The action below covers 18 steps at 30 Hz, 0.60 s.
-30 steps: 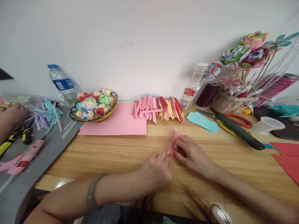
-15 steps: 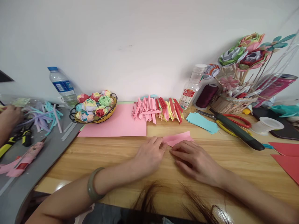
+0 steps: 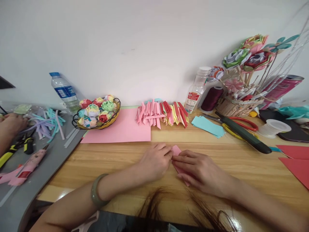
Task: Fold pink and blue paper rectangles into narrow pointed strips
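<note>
A small piece of pink paper (image 3: 176, 150) lies slantwise on the wooden table between my hands, much of it covered. My left hand (image 3: 156, 161) has its fingers curled together, pinching the paper's left edge. Over the paper's right part, my right hand (image 3: 200, 169) bends its fingers down, pressing it against the wood, with the fingertips of both hands almost meeting. Beyond them stands a row of folded paper strips (image 3: 153, 112) in pink, red and yellow. A large pink sheet (image 3: 125, 129) lies to its left.
A basket of paper flowers (image 3: 96, 112) sits at back left, near a water bottle (image 3: 64, 91). Blue paper slips (image 3: 208, 126), scissors (image 3: 243, 124), a thread spool (image 3: 274, 128) and red paper (image 3: 294, 166) lie rightward. Another person's hand (image 3: 14, 124) is at far left, beside a pink glue gun (image 3: 30, 164).
The pink paper has turned from lying crosswise to slanting toward me. My right hand has moved slightly left over it, closer to my left hand.
</note>
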Tool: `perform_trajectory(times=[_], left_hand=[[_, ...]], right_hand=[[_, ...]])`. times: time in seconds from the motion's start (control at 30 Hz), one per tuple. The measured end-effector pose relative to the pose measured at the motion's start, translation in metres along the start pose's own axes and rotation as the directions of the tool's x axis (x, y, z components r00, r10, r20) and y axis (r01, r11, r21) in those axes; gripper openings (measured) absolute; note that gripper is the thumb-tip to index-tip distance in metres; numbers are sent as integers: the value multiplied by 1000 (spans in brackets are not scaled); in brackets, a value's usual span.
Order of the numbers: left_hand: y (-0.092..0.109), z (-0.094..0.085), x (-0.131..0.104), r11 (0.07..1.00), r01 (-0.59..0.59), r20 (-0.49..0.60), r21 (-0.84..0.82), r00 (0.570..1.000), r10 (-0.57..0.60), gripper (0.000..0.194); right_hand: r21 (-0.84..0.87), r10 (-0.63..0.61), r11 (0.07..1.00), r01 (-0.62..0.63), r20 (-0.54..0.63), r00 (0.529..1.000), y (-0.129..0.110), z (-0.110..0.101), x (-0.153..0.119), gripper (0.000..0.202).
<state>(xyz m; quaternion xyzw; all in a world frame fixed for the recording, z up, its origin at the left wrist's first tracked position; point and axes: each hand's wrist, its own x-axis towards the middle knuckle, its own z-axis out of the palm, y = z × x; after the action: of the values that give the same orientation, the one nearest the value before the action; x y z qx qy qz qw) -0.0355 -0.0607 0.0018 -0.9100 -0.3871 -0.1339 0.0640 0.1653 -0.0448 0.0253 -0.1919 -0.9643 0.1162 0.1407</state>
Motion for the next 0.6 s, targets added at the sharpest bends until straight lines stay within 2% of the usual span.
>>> perform_trajectory(times=[0.1, 0.17, 0.23, 0.3, 0.4, 0.47, 0.6], left_hand=[[1, 3, -1, 1000, -3, -46, 30, 999, 4, 18], [1, 6, -1, 998, -8, -81, 60, 997, 13, 15], [0, 9, -1, 996, -22, -115, 82, 993, 31, 13], [-1, 11, 0, 995, -44, -126, 91, 990, 56, 13], [-2, 11, 3, 995, -68, -116, 72, 990, 76, 15], [-3, 10, 4, 996, -81, -121, 48, 989, 86, 17], [-4, 10, 5, 995, -102, -138, 15, 985, 103, 18]], right_hand=[[46, 14, 999, -13, -28, 1000, 2, 0, -1, 25], [68, 71, 996, -64, -111, 991, 7, 3, -2, 25], [74, 220, 975, -208, -230, 948, 13, 6, -2, 26], [92, 404, 914, -395, -281, 870, 19, 8, -1, 24], [156, 568, 822, -547, -181, 803, 24, 8, 4, 23], [207, 614, 784, -585, -116, 781, 26, 7, 7, 22], [254, 654, 745, -617, -90, 751, 26, 6, 9, 18]])
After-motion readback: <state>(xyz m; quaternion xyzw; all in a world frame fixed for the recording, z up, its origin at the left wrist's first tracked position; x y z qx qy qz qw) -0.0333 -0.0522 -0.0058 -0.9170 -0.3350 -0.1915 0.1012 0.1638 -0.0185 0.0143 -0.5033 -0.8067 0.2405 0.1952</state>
